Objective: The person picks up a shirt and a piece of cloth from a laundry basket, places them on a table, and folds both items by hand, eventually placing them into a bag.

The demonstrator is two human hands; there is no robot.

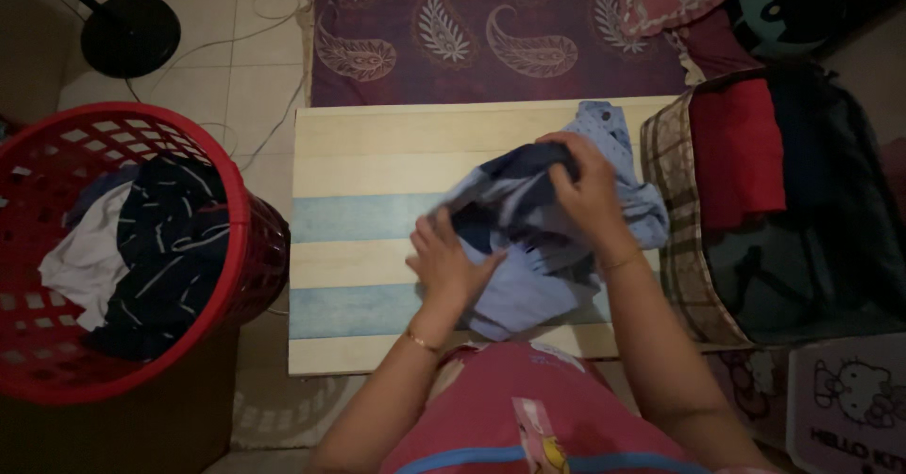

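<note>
Garment: a pale blue cloth garment with dark navy parts is seen bunched on the right half of the counter, under both hands.
Basket: a round red plastic laundry basket is placed on the floor just left of the counter; white and dark striped clothes are heaped inside it.
Fan base: a round black stand base is set on the tiled floor beyond the basket, with a thin cable trailed beside it.
Counter: a low pale wooden counter crossed by two light blue bands is positioned in the middle of the view.
Left hand: the left hand is laid flat on the lower left of the garment, its fingers spread and pressed on the cloth, nothing being gripped.
Right hand: the right hand is closed over the upper dark fold, the fingers curled around the cloth.
Bag: an open checked fabric bag is stood touching the counter's right edge, a folded red cloth and dark clothes being held inside.
</note>
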